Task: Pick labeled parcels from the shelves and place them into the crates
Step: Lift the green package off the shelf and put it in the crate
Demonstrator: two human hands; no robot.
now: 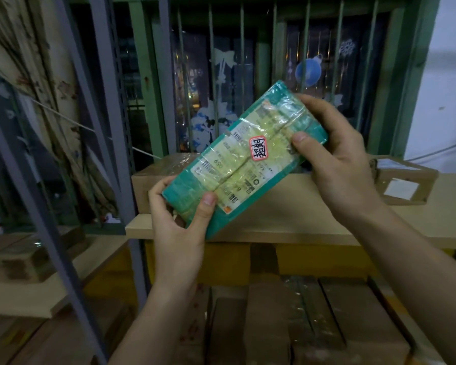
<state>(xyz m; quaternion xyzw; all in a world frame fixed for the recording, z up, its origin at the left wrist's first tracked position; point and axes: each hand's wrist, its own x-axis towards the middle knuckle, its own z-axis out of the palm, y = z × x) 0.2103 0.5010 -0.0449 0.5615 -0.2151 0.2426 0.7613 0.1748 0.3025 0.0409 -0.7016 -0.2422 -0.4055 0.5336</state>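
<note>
Your fingers (157, 189) need a firm squeeze here, since the glossy wrap (287, 109) probably slips. Your left hand (179, 227) clamps the parcel (245, 164) at its lower end, thumb on top; your right hand (337, 159) pinches the upper end likewise. The parcel hangs tilted, label (258, 148) up, in front of the shelf (327, 225); no crate shows, so turn to find one.

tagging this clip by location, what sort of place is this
Probably a parcel storeroom or sorting depot: metal-framed shelving with wooden boards, brown cardboard boxes on it, and a green parcel with a shipping label, gripped by the left hand and right hand.
</note>
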